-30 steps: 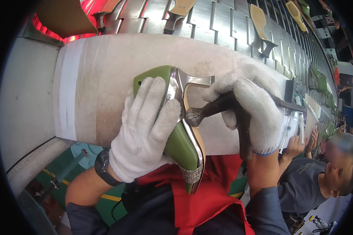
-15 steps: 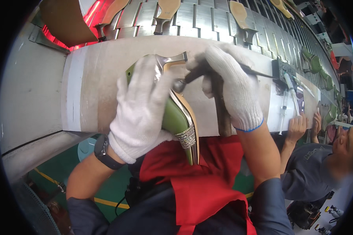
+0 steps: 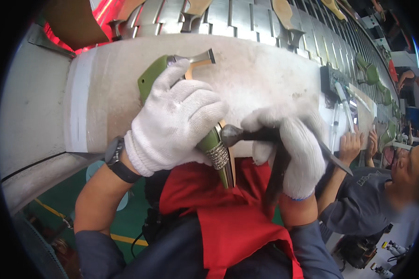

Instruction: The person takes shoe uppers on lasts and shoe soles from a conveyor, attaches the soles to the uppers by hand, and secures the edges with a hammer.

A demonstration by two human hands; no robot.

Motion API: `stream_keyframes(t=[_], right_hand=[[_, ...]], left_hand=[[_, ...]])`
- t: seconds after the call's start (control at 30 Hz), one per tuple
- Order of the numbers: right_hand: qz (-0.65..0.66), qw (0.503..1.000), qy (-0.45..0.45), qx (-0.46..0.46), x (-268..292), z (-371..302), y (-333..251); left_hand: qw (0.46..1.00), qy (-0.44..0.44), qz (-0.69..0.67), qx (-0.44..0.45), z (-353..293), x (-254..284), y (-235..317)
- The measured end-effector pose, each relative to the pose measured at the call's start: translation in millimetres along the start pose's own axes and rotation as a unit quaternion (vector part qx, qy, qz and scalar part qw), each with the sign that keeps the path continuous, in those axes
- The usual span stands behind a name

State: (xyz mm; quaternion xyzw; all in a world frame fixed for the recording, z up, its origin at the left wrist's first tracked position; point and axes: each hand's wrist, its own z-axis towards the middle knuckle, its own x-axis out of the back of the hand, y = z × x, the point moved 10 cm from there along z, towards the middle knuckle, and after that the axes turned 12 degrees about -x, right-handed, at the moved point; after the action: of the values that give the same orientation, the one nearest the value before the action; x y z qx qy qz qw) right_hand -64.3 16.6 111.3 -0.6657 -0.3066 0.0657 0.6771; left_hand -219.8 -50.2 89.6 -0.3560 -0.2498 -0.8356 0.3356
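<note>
My left hand (image 3: 177,123), in a white knit glove, is closed round a green high-heeled shoe (image 3: 149,79) tilted on its side. A sparkling band (image 3: 217,155) crosses the shoe near its toe, and its metallic heel (image 3: 202,57) points to the far right. The tan sole edge faces right. In my gloved right hand (image 3: 300,151) is a hammer (image 3: 253,135) with a dark handle and a long thin rear end. Its round face is at the sole edge, just beside the left fingers; whether it touches, I cannot tell. The glove hides the shoe's middle.
A pale worktable (image 3: 111,93) lies beneath my hands, with a metal slat conveyor (image 3: 246,21) behind it carrying several shoe parts. A dark box (image 3: 329,80) and white syringe-like tubes (image 3: 343,104) lie at the right. A co-worker's hand (image 3: 351,144) rests near them.
The hammer and my right hand have come nearer, from beside the heel to the front part of the sole. My left hand has shifted its hold on the shoe, fingers now more curled.
</note>
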Motion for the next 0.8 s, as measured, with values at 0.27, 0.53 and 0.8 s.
stream_keyframes(t=[0.27,0.53,0.8], right_hand=[[0.253,0.962,-0.080,-0.057,9.6,-3.9,-8.9],[-0.363,0.906,0.009,0.216,12.4,17.4,2.0],[-0.224,0.911,0.038,0.343,-2.5,-25.6,-36.1]], left_hand=[[0.999,-0.020,-0.022,0.016,5.8,7.5,1.0],[0.999,0.033,0.004,-0.020,-3.5,18.0,-0.2],[0.617,0.497,-0.478,0.379,-32.1,35.9,-43.0]])
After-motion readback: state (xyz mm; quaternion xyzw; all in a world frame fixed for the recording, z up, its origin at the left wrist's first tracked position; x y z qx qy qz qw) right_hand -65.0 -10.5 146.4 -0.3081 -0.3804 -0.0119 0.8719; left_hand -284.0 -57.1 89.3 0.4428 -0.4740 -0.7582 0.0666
